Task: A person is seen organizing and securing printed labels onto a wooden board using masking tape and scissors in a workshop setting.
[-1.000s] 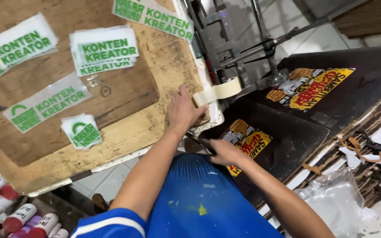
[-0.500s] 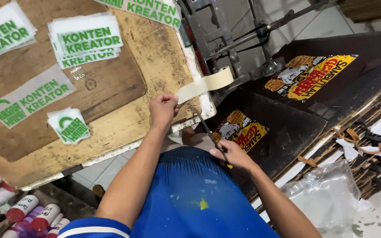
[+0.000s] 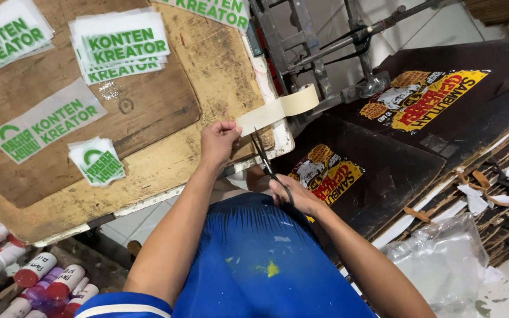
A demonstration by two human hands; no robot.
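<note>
My left hand (image 3: pixel 219 138) pinches the free end of a strip of cream masking tape (image 3: pixel 266 115) pulled out from its roll (image 3: pixel 303 99), which hangs by the metal frame. My right hand (image 3: pixel 293 197) grips black scissors (image 3: pixel 264 158), their blades pointing up at the stretched strip just right of my left fingers. Both hands work over the edge of a worn wooden board (image 3: pixel 166 165). My blue paint-flecked shirt (image 3: pixel 254 265) fills the lower middle.
Stacks of white-and-green printed stickers (image 3: pixel 119 44) lie on the board. Black sheets with yellow-red prints (image 3: pixel 425 100) rest on a cardboard stack at right. Red-capped white bottles (image 3: pixel 42 277) crowd the lower left. A clear plastic bag (image 3: pixel 443 259) lies lower right.
My left hand has drawn the tape strip out further from the roll. My right hand has raised the scissors from near the black sheet up to the strip.
</note>
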